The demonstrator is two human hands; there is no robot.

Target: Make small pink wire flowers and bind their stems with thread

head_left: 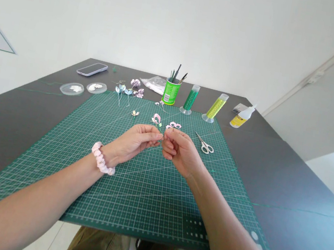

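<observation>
Wire (162,138) — spans both hands crosswise

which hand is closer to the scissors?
Right. The right hand sits just left of the scissors on the cutting mat; the left hand is farther left, beyond the right hand.

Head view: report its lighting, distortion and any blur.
Head view: bright, even daylight, with only soft shadows on the cutting mat; wide-angle stretch bends the table edges and enlarges the forearms; the left hand and right hand look sharp, the tiny piece pinched between them unresolved.
</observation>
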